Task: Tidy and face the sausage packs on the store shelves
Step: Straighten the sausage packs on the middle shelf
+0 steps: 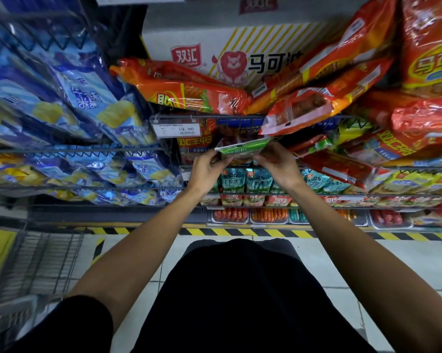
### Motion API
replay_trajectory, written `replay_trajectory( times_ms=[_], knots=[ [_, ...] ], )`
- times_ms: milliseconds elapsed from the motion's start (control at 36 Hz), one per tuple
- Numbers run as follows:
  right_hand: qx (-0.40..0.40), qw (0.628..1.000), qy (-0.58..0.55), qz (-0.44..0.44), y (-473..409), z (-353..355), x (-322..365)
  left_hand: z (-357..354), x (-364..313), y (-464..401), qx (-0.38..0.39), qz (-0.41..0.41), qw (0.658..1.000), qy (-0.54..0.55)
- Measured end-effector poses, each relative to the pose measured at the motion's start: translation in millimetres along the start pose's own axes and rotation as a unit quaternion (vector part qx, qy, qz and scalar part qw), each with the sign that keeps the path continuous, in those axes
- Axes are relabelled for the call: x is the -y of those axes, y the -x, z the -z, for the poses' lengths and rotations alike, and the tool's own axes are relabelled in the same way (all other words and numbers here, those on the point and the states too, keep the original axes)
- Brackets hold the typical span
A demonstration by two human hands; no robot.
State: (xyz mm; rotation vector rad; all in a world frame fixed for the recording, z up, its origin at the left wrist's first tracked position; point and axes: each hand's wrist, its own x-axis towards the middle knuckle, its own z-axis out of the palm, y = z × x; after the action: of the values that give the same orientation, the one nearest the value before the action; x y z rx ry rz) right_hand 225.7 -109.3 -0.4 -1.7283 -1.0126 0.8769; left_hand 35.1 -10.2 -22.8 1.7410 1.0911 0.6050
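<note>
A sausage pack with a green top edge (241, 148) is held in front of the middle wire shelf (209, 116). My left hand (207, 169) grips its left end and my right hand (278, 163) pinches its right end. Behind it stand red sausage packs (194, 143) on the same shelf. Orange-red sausage packs (184, 90) lie tilted and overlapping on the shelf above, some hanging over the rail at the right (324, 103).
Blue snack bags (82, 98) fill the wire racks at the left. A price tag reading 19.90 (176, 129) hangs on the rail. Teal packs (258, 180) and trays of loose sausages (268, 215) sit below. A white carton (215, 47) stands behind the top packs. Yellow-black tape edges the floor.
</note>
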Motion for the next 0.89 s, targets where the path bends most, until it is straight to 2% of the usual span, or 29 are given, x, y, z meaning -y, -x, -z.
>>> replay_trajectory(
  times_ms=[111,250,417,472,611,694,750,833,889],
  knots=[
    [0.014,1.000,0.010,0.000,6.3,0.4,-7.2,4.3,1.1,8.6,-0.004,-0.040,0.999,-0.011],
    [0.033,0.998,0.047,-0.008,13.5,-0.3,-15.7,16.4,-3.9,16.9,0.020,-0.062,0.997,0.052],
    [0.063,0.994,-0.049,-0.071,33.5,2.5,-21.3,19.7,-5.3,37.0,0.019,-0.011,0.990,0.142],
    [0.058,0.987,-0.109,-0.102,38.8,3.5,-25.6,16.8,-3.1,44.7,0.016,0.025,0.977,0.212],
    [0.041,0.950,-0.278,-0.133,49.7,-6.2,-34.9,3.9,1.3,58.3,0.043,0.112,0.920,0.374],
    [0.034,0.951,-0.280,-0.128,54.4,-14.9,-32.5,0.4,3.1,64.0,0.068,0.157,0.889,0.425],
    [-0.001,0.962,-0.246,-0.114,54.4,-14.4,-30.0,3.2,4.9,66.3,0.095,0.176,0.893,0.404],
    [-0.042,0.976,-0.199,-0.079,55.7,-6.5,-24.8,15.5,8.6,66.4,0.142,0.145,0.953,0.225],
    [-0.059,0.983,-0.163,-0.057,55.1,1.4,-18.5,24.2,10.7,67.4,0.151,0.114,0.971,0.145]
  ],
)
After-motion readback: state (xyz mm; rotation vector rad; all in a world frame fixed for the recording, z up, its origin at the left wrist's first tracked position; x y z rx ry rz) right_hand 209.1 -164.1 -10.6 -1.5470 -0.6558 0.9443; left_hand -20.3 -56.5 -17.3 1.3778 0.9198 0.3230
